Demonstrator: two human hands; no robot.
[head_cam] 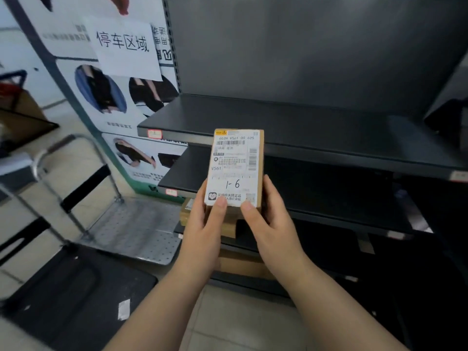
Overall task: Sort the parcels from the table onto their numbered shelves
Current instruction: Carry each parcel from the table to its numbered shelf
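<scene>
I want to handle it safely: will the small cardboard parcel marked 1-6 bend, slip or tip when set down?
The parcel looks like a stiff cardboard box, so probably no bending. Left hand and right hand hold only its bottom edge, suggesting it is light. Laid flat, it should not tip.

Shelf tags (154,134) blurred, perhaps numbered

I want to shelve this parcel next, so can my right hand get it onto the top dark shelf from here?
Probably yes. The right hand and left hand hold the parcel just in front of the top shelf, whose surface looks bare there.
</scene>
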